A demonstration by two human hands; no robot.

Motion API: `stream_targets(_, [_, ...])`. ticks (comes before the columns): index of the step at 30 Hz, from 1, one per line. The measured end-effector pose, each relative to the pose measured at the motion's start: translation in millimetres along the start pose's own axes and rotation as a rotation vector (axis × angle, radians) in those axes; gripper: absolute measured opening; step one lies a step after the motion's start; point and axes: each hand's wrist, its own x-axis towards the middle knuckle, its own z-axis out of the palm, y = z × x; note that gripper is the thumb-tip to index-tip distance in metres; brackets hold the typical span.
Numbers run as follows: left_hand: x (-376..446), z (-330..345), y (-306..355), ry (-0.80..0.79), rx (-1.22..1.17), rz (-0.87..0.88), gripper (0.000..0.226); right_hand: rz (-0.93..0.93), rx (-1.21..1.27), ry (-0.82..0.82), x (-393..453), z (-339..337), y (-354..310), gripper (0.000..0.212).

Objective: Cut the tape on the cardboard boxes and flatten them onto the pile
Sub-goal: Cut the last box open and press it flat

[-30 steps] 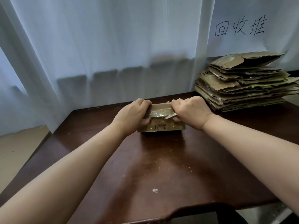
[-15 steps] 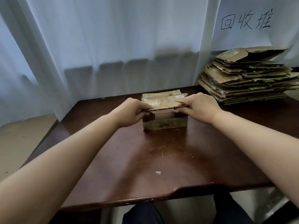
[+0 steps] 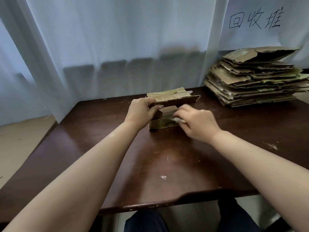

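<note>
Small cardboard box [image 3: 163, 123] is sitting on the dark table [image 3: 167, 164], well left of the pile [image 3: 254, 79] of flattened cardboard. Left hand [image 3: 141, 113] is gripping the box's raised top flap [image 3: 175, 99], fingers curled over its edge. Right hand [image 3: 199, 123] is lying blurred against the box's right end, apparently pinching something pale; grip: cannot tell.

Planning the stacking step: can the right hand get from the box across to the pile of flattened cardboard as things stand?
Probably yes. Bare table lies between the right hand and the pile, nothing standing in between. The hand seems to pinch something small at the box, blurred.
</note>
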Motion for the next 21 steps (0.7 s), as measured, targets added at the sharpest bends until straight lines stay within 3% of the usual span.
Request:
stream_targets(3, [-2.0, -0.2, -2.3, 0.007, -0.007, -0.018, 0.020, 0.133, 0.038, -0.278, 4.5, 13.8, -0.3, 0.052])
stream_targets(7, [-5.7, -1.8, -5.6, 0.040, 0.024, -0.028, 0.024, 0.120, 0.073, -0.313, -9.8, 18.1, -0.6, 0.034])
stream_targets(10, [-7.5, 3.3, -4.6, 0.046, 0.031, -0.042, 0.036, 0.125, 0.070, -0.339, -27.8, 19.8, -3.3, 0.037])
stream_targets(13, [-8.6, 10.5, -0.9, 0.043, 0.045, -0.028, 0.024, 0.129, 0.070, -0.373, -28.9, 20.0, -1.8, 0.041])
stream_targets(16, [-12.1, 16.8, -2.0, 0.049, 0.019, -0.019, 0.008, 0.217, 0.158, -0.205, -32.3, 20.5, 1.1, 0.032])
stream_targets(18, [-15.5, 21.5, -4.3, 0.061, -0.017, -0.018, 0.015, 0.348, 0.248, -0.032, -33.8, 19.0, 4.0, 0.025])
stream_targets(21, [-17.7, 28.9, -5.3, 0.100, -0.031, -0.009, 0.020, 0.533, 0.278, 0.071, -31.0, 15.4, 9.4, 0.021])
